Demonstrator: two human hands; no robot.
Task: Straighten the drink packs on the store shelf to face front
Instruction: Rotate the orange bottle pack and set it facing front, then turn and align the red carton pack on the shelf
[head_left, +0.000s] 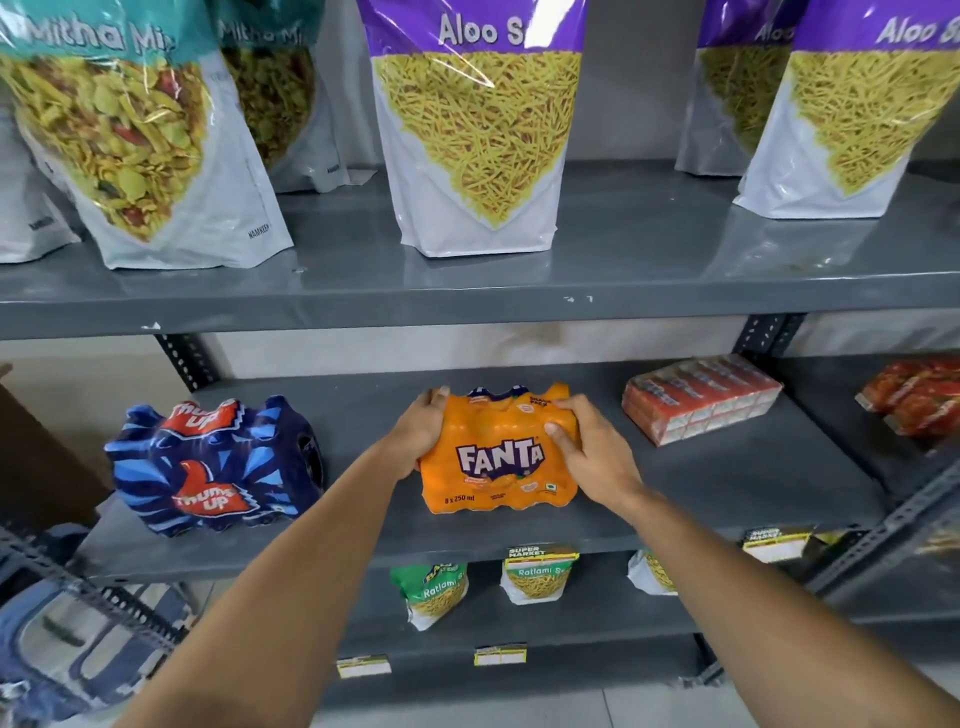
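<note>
An orange Fanta pack (496, 483) stands in the middle of the grey middle shelf (701, 483), its label turned toward me. My left hand (415, 434) grips its left side and my right hand (587, 449) grips its upper right corner, thumb on the front. To the left, a blue Thums Up pack (213, 462) sits near the shelf's front edge, angled slightly. A shrink-wrapped pack of red drink cartons (698, 397) lies farther back on the right, turned at an angle.
Above, the upper shelf (623, 270) carries Mitha Mix pouches (140, 140) and Aloo Sev pouches (475, 130). Another red pack (914, 397) sits at the far right. Small snack bags (537, 574) stand on the lower shelf. A blue backpack (78, 639) lies on the floor at left.
</note>
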